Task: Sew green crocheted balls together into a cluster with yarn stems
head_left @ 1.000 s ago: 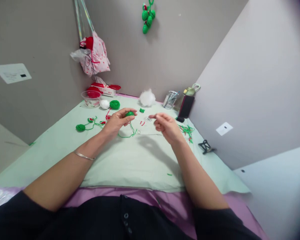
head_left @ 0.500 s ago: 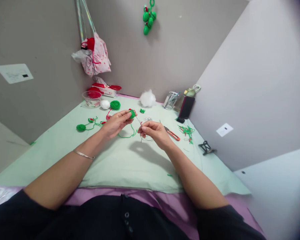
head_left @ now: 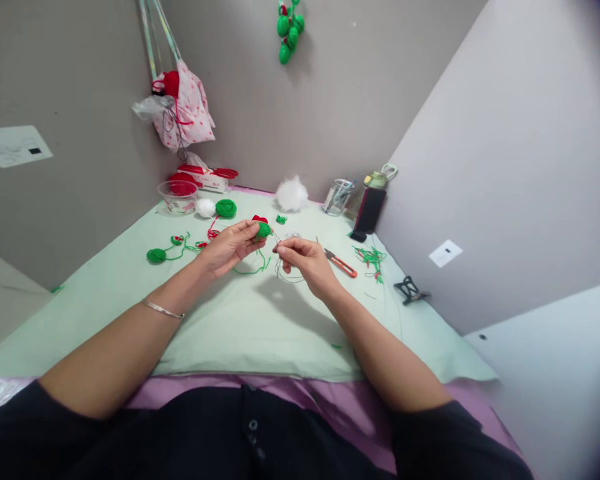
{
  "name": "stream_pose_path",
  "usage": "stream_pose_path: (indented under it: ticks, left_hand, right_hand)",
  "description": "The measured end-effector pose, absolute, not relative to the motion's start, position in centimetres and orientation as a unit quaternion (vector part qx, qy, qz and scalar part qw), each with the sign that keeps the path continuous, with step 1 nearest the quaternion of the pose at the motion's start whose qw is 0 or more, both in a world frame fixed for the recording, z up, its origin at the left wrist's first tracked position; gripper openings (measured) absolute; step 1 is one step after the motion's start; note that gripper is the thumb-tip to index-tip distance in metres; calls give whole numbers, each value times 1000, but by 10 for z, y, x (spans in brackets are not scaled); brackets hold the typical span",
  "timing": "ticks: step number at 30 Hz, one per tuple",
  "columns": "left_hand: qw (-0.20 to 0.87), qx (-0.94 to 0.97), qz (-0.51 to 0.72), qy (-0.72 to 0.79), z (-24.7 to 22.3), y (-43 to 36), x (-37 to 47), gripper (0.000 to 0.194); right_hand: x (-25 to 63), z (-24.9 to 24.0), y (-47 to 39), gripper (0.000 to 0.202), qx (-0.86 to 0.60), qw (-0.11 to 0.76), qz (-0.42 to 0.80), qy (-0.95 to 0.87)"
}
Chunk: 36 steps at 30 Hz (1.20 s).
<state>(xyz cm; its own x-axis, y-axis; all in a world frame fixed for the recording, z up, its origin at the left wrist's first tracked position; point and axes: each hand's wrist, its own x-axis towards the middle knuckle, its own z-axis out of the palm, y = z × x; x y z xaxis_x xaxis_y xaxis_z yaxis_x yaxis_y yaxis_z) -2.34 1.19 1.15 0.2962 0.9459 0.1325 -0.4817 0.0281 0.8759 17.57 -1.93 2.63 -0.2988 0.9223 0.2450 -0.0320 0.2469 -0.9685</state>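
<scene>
Head view | pale green cloth (head_left: 260, 333) on table, grey corner walls | left hand (head_left: 227, 245) grip clamped on green crochet piece (head_left: 263, 230) | right hand (head_left: 303, 259) fingers pinched together

right hand (head_left: 303, 257) drawn close to green crocheted piece (head_left: 263, 230), snips (head_left: 341, 264) uncovered

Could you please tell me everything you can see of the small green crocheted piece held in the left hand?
The green crocheted piece is a small rounded ball of what looks like green yarn, with a bit of red showing at its top edge. It is held above the pale green cloth, pinched in the fingers of the left hand. The right hand is close beside it, pinching something thin, too fine to identify. A loose green strand lies on the cloth below it.
</scene>
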Motion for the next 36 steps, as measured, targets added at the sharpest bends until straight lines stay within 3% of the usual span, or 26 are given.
stream_pose_path:
  ticks: [14,19,26,36]
  left_hand:
    - [683,453,513,255,14,6,-20,19]
    - [696,448,504,246,16,4,-19,25]
    - [731,407,494,235,12,4,-12,13]
    - [741,388,506,212,7,0,-4,12]
  right_hand:
    - [175,22,-17,27,-381,448,488,-645]
    - [173,18,-15,25,-373,473,449,-660]
    - [168,6,-15,18,-363,524,368,-677]
    - [164,10,-18,18,-363,549,376,-653]
